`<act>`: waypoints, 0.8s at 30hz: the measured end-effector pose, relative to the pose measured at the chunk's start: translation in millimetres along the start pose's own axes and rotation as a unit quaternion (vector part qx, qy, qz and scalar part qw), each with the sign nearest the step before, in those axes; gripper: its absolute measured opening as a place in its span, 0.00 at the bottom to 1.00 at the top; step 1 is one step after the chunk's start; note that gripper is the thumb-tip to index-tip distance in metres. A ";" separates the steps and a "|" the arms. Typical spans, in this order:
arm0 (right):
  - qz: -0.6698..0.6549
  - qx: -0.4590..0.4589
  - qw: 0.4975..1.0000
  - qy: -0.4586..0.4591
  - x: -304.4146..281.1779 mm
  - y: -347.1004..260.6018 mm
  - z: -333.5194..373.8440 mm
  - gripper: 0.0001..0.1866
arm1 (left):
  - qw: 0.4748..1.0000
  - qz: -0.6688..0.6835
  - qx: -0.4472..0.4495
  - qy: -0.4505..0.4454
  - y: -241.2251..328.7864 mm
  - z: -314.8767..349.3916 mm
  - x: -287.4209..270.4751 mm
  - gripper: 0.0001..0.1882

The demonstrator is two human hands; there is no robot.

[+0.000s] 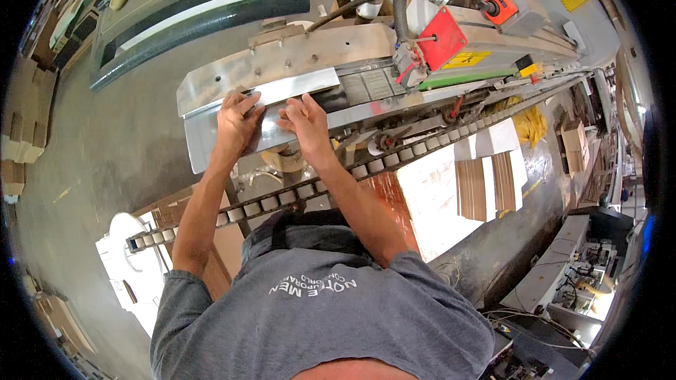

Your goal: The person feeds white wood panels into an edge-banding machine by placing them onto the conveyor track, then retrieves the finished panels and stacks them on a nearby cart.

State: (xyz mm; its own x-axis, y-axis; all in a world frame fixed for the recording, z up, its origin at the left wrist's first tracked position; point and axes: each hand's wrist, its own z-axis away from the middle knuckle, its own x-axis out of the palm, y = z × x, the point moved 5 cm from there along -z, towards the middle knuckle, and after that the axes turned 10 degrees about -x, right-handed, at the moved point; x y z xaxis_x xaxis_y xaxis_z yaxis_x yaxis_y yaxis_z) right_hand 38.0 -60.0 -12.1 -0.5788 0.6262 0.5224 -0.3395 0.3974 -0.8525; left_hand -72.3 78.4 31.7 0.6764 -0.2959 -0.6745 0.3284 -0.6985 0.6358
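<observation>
A white strip of paper or card (299, 89) lies lengthwise on the metal feed bed of a long machine, against an upright metal guide plate (289, 56). At its left end, my left hand (238, 127) is closed, with bent fingers and thumb at the strip's near edge. My right hand (307, 127) is beside it on the right, fingers curled and fingertips at the same edge. The palms and part of the grip are hidden from above. Under my hands is the smooth grey front ledge (204, 148) of the bed.
A chain of pale rollers (303, 191) runs diagonally between my body and the bed. To the right are a red plate (445, 36), a grey hose (401, 7) and a control box (503, 3). Stacked brown and white card sheets (472, 186) stand right of my arm.
</observation>
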 end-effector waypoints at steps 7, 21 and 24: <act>0.045 -0.031 0.998 0.011 -16.3 -16.0 -7.3 0.30 | 0.999 0.015 0.006 -0.027 14.3 -8.9 20.6 0.14; 0.107 -0.076 0.991 0.037 -104.6 -68.2 -47.5 0.09 | 0.995 0.038 0.086 -0.032 82.4 -39.2 102.6 0.12; 0.093 -0.080 0.991 0.060 -127.0 -73.6 -54.3 0.11 | 0.995 0.026 0.091 -0.036 98.5 -44.7 120.1 0.12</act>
State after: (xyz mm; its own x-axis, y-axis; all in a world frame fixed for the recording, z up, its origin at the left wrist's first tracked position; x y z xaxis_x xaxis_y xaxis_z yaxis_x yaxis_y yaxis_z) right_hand 176.8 -132.3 -14.7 -0.5253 0.7693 0.3637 -0.1091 0.3630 -0.9254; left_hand 70.8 3.2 30.1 0.6376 -0.3757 -0.6726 0.1653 -0.7860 0.5957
